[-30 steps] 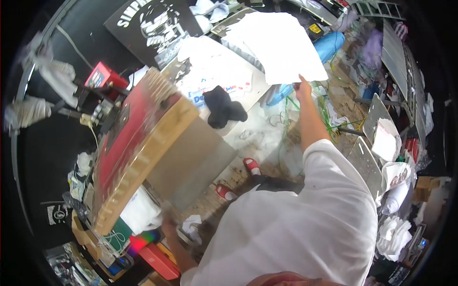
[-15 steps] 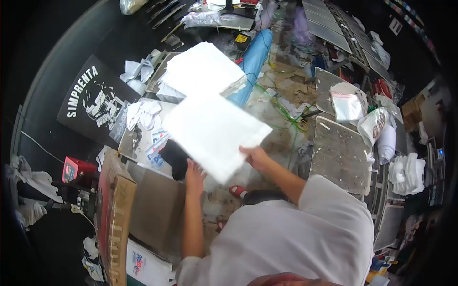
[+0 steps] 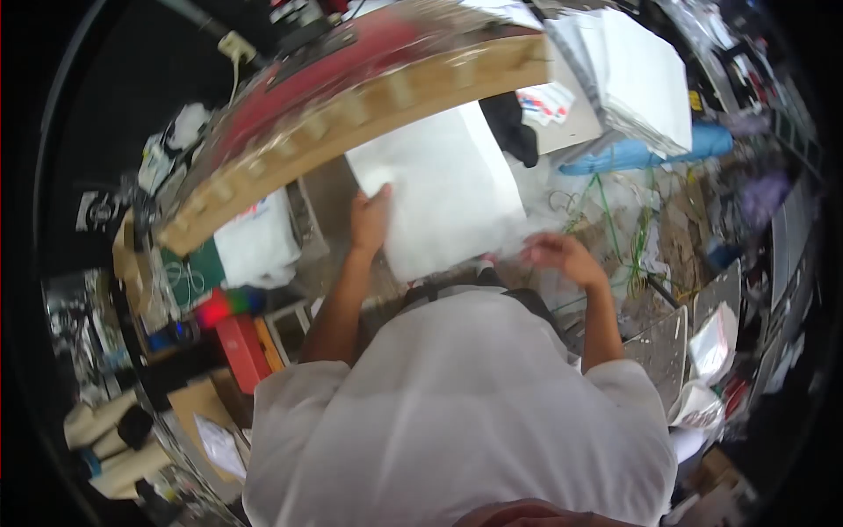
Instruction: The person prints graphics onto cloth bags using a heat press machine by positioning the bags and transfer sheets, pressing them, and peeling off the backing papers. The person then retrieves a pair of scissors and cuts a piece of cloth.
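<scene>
A flat white sheet (image 3: 452,198) lies in front of my body, its far part under the front edge of the heat press. My left hand (image 3: 371,215) grips its left edge, thumb on top and the other fingers hidden beneath. My right hand (image 3: 559,255) hovers just off the sheet's lower right corner, with its fingers loosely apart and slightly blurred. Over the sheet stretches the press's tan front edge (image 3: 369,110), below a red top wrapped in plastic. A brown board (image 3: 329,193) shows left of the sheet.
A stack of white sheets (image 3: 645,83) sits at the upper right, beside a blue roll (image 3: 650,151). Printed white pieces (image 3: 257,241) lie at left, near a red box (image 3: 241,347). Green straps (image 3: 610,215) and scraps litter the floor at right.
The view has swung left, toward the press. The white sheet has moved from the stack to the press. My left hand has taken hold of it, and my right hand has let go.
</scene>
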{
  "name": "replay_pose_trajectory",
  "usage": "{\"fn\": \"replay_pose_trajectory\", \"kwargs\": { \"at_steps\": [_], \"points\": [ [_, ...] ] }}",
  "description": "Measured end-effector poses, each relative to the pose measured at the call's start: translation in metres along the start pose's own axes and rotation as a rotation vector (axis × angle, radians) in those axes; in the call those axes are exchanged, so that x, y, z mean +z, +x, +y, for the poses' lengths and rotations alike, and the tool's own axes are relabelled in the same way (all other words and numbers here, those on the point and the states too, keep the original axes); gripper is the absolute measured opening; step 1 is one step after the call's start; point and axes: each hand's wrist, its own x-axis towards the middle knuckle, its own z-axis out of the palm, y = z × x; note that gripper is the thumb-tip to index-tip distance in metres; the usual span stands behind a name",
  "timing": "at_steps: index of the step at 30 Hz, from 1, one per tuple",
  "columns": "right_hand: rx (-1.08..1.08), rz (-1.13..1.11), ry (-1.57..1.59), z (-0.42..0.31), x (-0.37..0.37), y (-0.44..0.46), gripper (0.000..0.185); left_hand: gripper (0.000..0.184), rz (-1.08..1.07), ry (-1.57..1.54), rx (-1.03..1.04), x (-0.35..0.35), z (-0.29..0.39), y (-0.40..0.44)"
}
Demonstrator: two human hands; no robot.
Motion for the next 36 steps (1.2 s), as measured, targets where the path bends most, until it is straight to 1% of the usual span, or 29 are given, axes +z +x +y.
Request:
{"fn": "replay_pose_trajectory", "kwargs": {
  "at_steps": [1, 2, 3, 4, 5, 6, 8, 9, 10, 11, 12, 14, 15, 16, 17, 18, 20, 22, 24, 26, 27, 29, 31, 33, 36],
  "points": [
    [0.039, 0.152, -0.107, 0.01, -0.004, 0.023, 0.035, 0.028, 0.055, -0.051, -0.023, -0.031, -0.009, -0.003],
    [-0.08, 0.349, -0.439, 0.011, 0.0, 0.04, 0.036, 0.029, 0.106, -0.106, -0.037, -0.056, -0.014, -0.001],
    [-0.082, 0.411, -0.491, 0.009, 0.006, 0.056, 0.039, 0.029, 0.134, -0.116, -0.035, -0.074, -0.01, 0.002],
    [-0.08, 0.473, -0.542, 0.008, 0.016, 0.068, 0.043, 0.031, 0.171, 0.075, -0.028, -0.089, -0.007, 0.003],
    [-0.079, 0.448, -0.56, 0.005, 0.026, 0.078, 0.043, 0.033, 0.205, 0.265, -0.024, -0.099, -0.007, 0.004],
    [-0.055, 0.41, -0.565, 0.001, 0.036, 0.088, 0.046, 0.033, 0.23, 0.254, -0.026, -0.108, -0.012, 0.013],
    [-0.031, 0.361, -0.579, -0.003, 0.055, 0.104, 0.05, 0.041, 0.296, 0.59, 0.038, -0.124, -0.024, 0.029],
    [-0.082, 0.393, -0.683, -0.003, 0.063, 0.11, 0.051, 0.041, 0.309, 0.585, 0.03, -0.123, -0.024, 0.028],
    [-0.135, 0.425, -0.784, -0.003, 0.07, 0.114, 0.052, 0.046, 0.362, 0.666, -0.008, -0.115, -0.018, 0.026],
    [-0.159, 0.455, -0.787, -0.004, 0.077, 0.118, 0.051, 0.052, 0.415, 0.745, -0.049, -0.109, -0.012, 0.022],
    [-0.16, 0.44, -0.796, -0.004, 0.08, 0.123, 0.051, 0.052, 0.428, 0.741, -0.059, -0.109, -0.009, 0.013],
    [-0.161, 0.524, -0.889, 0.0, 0.088, 0.13, 0.045, 0.056, 0.411, 0.525, -0.233, -0.114, -0.006, -0.016],
    [-0.166, 0.515, -0.891, 0.001, 0.091, 0.132, 0.045, 0.05, 0.359, 0.532, -0.217, -0.132, -0.03, -0.027],
    [-0.154, 0.515, -0.805, 0.004, 0.091, 0.132, 0.042, 0.05, 0.365, 0.532, -0.216, -0.133, -0.026, -0.046],
    [-0.141, 0.515, -0.72, 0.005, 0.091, 0.133, 0.039, 0.046, 0.275, 0.527, -0.223, -0.13, -0.019, -0.07],
    [-0.143, 0.513, -0.722, 0.007, 0.091, 0.134, 0.039, 0.043, 0.184, 0.521, -0.23, -0.129, -0.015, -0.082],
    [-0.227, 0.547, -0.623, 0.01, 0.091, 0.136, 0.031, 0.041, 0.204, 0.532, -0.23, -0.133, -0.027, -0.083],
    [-0.22, 0.532, -0.659, 0.011, 0.086, 0.142, 0.029, 0.039, 0.213, 0.542, -0.223, -0.129, -0.027, -0.081],
    [-0.214, 0.516, -0.695, 0.006, 0.078, 0.15, 0.027, 0.03, 0.264, 0.476, -0.144, -0.12, -0.023, -0.077],
    [-0.161, 0.531, -0.685, -0.001, 0.075, 0.157, 0.025, 0.03, 0.288, 0.527, -0.171, -0.107, 0.0, -0.078],
    [-0.16, 0.534, -0.684, 0.0, 0.072, 0.16, 0.025, 0.029, 0.312, 0.581, -0.201, -0.102, 0.007, -0.078],
    [-0.186, 0.554, -0.677, 0.004, 0.066, 0.165, 0.026, 0.031, 0.317, 0.608, -0.187, -0.099, 0.008, -0.076],
    [-0.192, 0.561, -0.655, 0.005, 0.067, 0.163, 0.026, 0.032, 0.319, 0.635, -0.178, -0.1, 0.002, -0.071],
    [-0.199, 0.566, -0.636, 0.008, 0.066, 0.165, 0.026, 0.045, 0.342, 0.715, -0.144, -0.107, -0.012, -0.064],
    [-0.211, 0.61, -0.564, 0.016, 0.066, 0.168, 0.025, 0.044, 0.348, 0.666, -0.111, -0.113, -0.023, -0.064]
  ]
}}
